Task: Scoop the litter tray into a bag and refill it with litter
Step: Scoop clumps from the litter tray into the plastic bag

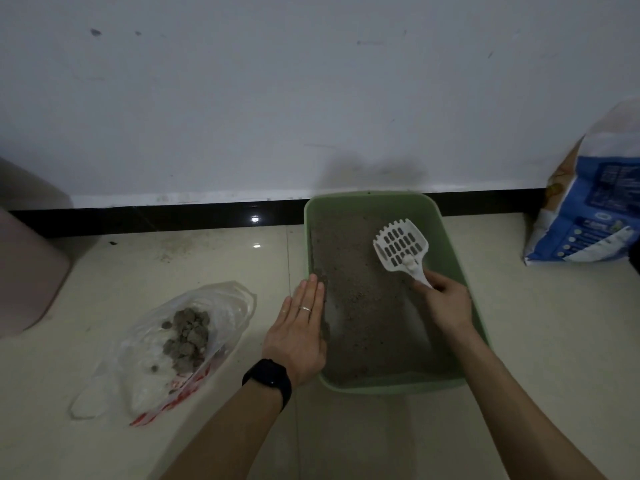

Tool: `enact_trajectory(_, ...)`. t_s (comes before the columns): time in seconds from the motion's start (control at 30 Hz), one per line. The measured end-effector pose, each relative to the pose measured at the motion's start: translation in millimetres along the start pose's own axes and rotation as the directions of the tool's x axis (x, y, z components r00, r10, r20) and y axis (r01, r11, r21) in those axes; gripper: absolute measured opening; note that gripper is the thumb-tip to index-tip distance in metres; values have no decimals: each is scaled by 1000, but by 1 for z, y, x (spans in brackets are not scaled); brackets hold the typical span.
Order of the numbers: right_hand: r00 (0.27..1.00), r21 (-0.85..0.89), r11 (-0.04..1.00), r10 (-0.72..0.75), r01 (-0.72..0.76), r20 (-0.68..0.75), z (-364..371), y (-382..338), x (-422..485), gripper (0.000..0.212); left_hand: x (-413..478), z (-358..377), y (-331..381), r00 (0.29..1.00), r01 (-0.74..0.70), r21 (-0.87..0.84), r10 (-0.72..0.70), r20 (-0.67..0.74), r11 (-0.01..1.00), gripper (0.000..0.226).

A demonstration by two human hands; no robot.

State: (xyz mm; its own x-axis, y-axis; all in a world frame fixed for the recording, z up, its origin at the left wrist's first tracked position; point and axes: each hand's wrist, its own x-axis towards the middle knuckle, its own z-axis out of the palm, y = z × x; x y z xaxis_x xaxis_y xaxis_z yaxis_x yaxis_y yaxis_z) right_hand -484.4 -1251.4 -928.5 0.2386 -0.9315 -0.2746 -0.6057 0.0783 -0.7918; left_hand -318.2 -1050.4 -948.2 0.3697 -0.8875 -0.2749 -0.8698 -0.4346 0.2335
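A green litter tray [450,237] stands on the floor against the wall, with grey-brown litter [360,292] spread inside. My right hand [446,299] grips the handle of a white slotted scoop [401,245], whose blade is raised over the litter at the tray's far right. My left hand [298,327] lies flat with straight fingers on the tray's left rim. To the left on the floor lies a clear plastic bag [162,351] with red print, holding several grey clumps [188,336].
A blue and white litter sack [588,206] leans against the wall at the right. A pinkish bin [24,265] stands at the far left. A black skirting strip [156,216] runs along the wall. Pale floor tiles [554,341] surround the tray.
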Motion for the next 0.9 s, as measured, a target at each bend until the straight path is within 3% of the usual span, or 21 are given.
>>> enact_trajectory(0.2,996,-55,997,-63,59,-59,0,2,-26,33,0,1,0,1000,2,9,-2,-2,1000,86)
enact_trajectory(0.37,987,237,959,137,-154,90,0,4,-31,29,-1,-2,1,1000,5,27,-5,7,1000,85)
enact_trajectory(0.5,937,475,813,236,-336,258,4,-6,-47,27,-4,-4,-4,1000,-15,21,15,13,1000,79)
enact_trajectory(0.57,910,486,776,286,-403,299,9,-11,-55,20,-6,-5,-7,999,-36,23,35,8,999,75)
enact_trajectory(0.8,932,490,802,221,-341,287,22,-26,-79,15,-15,-12,-21,996,-80,57,77,49,995,77)
enact_trajectory(0.9,968,358,908,153,-217,199,25,-25,-82,27,-16,-17,-22,993,-80,58,74,93,995,78)
